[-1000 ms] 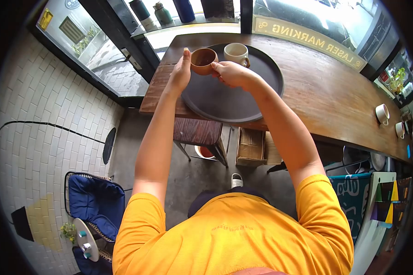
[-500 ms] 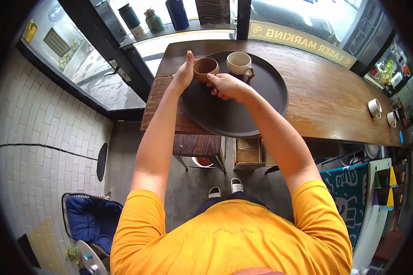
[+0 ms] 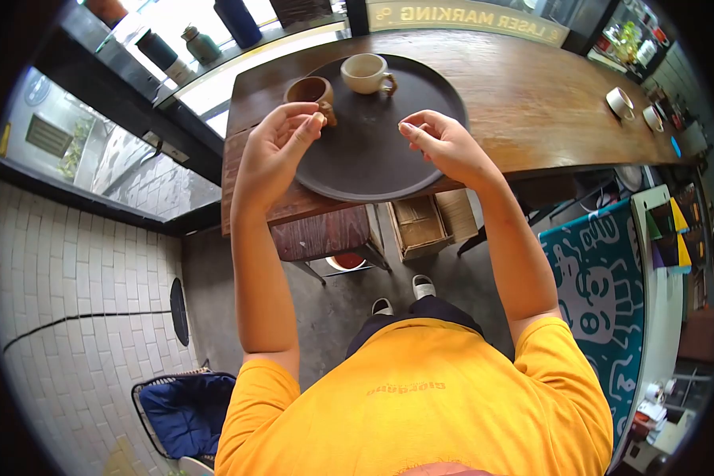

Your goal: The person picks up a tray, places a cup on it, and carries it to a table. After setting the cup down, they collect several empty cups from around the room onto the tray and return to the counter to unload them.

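Observation:
A round black tray (image 3: 373, 151) lies on the wooden table. The brown cup (image 3: 309, 91) stands at its left edge, its handle showing on the lower right side. Beside it, further back, is a cream cup (image 3: 364, 74) with a brown handle. My left hand (image 3: 274, 151) hovers just in front of the brown cup, fingers curled and thumb apart from them, holding nothing. Over the right part of the tray, my right hand (image 3: 451, 148) is raised with bent fingers, thumb near the index finger; nothing shows in it.
Two white cups (image 3: 619, 104) (image 3: 653, 118) stand at the table's far right end. Bottles (image 3: 237, 22) line the window ledge behind. Under the table are a dark stool (image 3: 323, 232) and a cardboard box (image 3: 418, 225). A blue-cushioned chair (image 3: 184, 416) is at the lower left.
Both hands have let go of the brown cup and drawn back towards me, the right one also moving right. The cup's handle now shows. The whole view has shifted and turned.

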Available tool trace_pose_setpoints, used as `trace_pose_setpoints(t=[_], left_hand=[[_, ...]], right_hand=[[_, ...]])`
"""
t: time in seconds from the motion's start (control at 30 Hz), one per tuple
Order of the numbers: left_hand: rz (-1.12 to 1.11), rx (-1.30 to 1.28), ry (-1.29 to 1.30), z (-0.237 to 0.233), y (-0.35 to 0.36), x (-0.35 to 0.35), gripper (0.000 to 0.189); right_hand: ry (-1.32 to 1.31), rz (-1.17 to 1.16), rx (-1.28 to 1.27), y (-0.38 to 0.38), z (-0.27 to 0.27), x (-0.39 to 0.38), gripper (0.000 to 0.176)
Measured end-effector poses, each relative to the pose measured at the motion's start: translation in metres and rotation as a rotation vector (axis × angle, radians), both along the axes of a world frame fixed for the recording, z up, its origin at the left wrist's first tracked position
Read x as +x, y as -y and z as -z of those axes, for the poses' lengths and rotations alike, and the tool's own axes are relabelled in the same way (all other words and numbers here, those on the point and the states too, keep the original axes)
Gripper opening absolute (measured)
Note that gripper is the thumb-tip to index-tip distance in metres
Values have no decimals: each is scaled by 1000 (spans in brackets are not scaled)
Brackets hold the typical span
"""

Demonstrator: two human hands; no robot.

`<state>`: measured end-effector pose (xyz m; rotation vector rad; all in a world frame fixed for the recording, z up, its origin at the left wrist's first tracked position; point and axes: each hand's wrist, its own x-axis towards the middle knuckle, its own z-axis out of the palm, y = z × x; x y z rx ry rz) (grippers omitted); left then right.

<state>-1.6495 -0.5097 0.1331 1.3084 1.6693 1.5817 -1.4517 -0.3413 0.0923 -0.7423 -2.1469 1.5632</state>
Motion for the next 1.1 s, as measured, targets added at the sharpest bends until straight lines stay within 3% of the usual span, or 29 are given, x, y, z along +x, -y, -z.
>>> trace_pose_setpoints(t=[0.2, 0.43, 0.57, 0.63, 0.7, 0.77, 0.87, 0.93, 0.97, 1.03, 1.1], left_hand=[[120, -68, -17, 1, -43, 69, 32], [229, -54, -32, 20, -140, 182, 29], [254, -52, 86, 44, -214, 260, 28], [270, -81, 35, 51, -250, 293, 28], [275, -82, 20, 54, -280, 319, 28], [278, -62, 34, 63, -307, 335, 28], [216, -36, 89, 90, -335, 344, 26], [-31, 9, -12, 93, -338, 347, 22], [-34, -2, -17, 93, -338, 348, 22], [-57, -23, -407, 86, -333, 354, 18], [-118, -6, -379, 88, -335, 357, 16]], right_hand=[[-138, 179, -19, -40, 3, 78, 28], [-217, 352, 29, -123, 16, 204, 31], [-211, 465, 24, -192, 23, 295, 32], [-201, 647, 29, -234, 19, 339, 32], [-156, 693, 39, -290, 26, 377, 38], [-56, 902, 108, -346, 38, 401, 49], [-64, 942, -38, -387, 21, 410, 58], [-50, 935, -51, -416, 24, 409, 57], [-33, 937, -58, -428, 26, 408, 56], [-26, 861, -87, -448, 35, 409, 51], [-40, 808, -152, -462, 36, 406, 49]])
